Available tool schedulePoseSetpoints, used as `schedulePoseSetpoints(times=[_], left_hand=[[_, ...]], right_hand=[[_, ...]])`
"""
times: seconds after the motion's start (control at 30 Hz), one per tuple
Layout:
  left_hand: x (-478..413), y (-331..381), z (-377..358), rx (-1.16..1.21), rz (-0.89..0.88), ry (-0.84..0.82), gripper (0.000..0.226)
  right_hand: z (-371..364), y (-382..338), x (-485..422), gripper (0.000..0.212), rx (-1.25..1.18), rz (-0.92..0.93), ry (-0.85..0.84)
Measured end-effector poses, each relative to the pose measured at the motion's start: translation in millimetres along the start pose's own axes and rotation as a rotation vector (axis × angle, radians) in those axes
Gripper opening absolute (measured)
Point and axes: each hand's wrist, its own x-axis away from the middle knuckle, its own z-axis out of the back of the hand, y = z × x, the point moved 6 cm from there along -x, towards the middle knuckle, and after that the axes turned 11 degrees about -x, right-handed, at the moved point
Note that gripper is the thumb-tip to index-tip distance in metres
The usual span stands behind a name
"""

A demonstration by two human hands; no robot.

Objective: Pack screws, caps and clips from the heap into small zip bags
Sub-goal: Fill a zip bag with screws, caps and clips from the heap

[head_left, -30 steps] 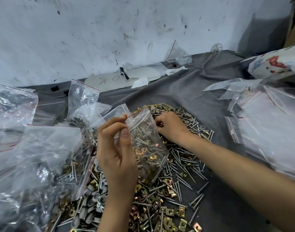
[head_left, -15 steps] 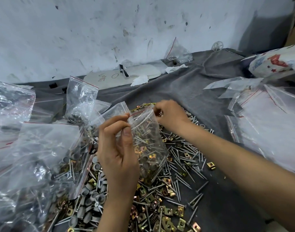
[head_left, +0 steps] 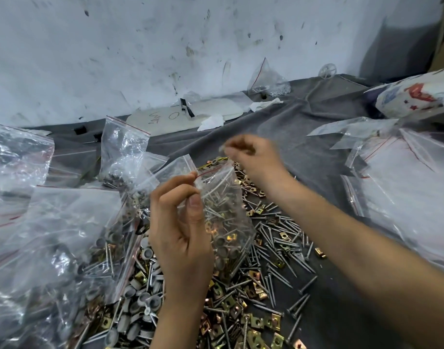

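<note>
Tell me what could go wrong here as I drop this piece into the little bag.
1. The left hand pinches the zip bag at its top edge only, so the mouth may sag, and the small piece in the blurred right hand could miss and fall back on the heap.
2. Pointed screws crowd the thin bag and might poke through it.

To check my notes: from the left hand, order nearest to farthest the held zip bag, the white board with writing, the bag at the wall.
1. held zip bag, pinched by the left hand.
2. white board, behind it, centre.
3. bag at the wall, far back, rightwards.
</note>
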Motion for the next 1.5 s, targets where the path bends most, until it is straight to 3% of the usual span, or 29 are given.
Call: schedulePoseSetpoints(times=[0.03,0.1,0.2,0.33,0.4,0.47,0.53,0.73,1.13,1.3,1.4,1.5], left_hand=[[0,1,0,-0.007,-0.012,-0.002,0.015],[1,3,-1,-0.016,-0.022,-0.009,0.012],[0,4,-1,-0.03,-0.039,-0.005,0.014],[0,2,-1,-0.012,-0.038,-0.002,0.014],[0,1,-2,0.0,-0.02,0.0,0.016],[1,0,-2,0.012,-0.009,-0.002,0.016],[1,0,-2,0.015,-0.005,0.003,0.015],[1,0,-2,0.013,-0.011,0.006,0.018],[3,0,-3,0.014,-0.008,-0.011,0.018],[2,2,-2,0.006,0.005,-0.009,0.018],[1,4,-2,0.01,-0.013,-0.014,0.016],[1,5,-2,-0.002,-0.024,-0.033,0.012]], right_hand=[[-4,-24,4,0.012,-0.167,0.062,-0.072],[-13,-67,16,0.013,-0.202,0.192,-0.285],[-27,-91,34,0.006,0.124,0.191,-0.516],[-3,-64,14,0.005,0.124,0.18,-0.253],[5,-29,0,0.008,0.392,0.141,-0.185],[12,19,-8,0.012,0.743,0.038,-0.226],[20,55,-6,0.015,0.903,-0.053,-0.235],[19,65,-2,0.014,0.935,0.073,-0.144],[-9,73,-10,0.029,1.32,0.167,-0.331],[-6,69,-11,0.025,1.103,0.075,-0.355],[4,42,-2,0.005,0.615,0.023,-0.236],[12,-8,13,0.027,0.0,0.03,-0.146]])
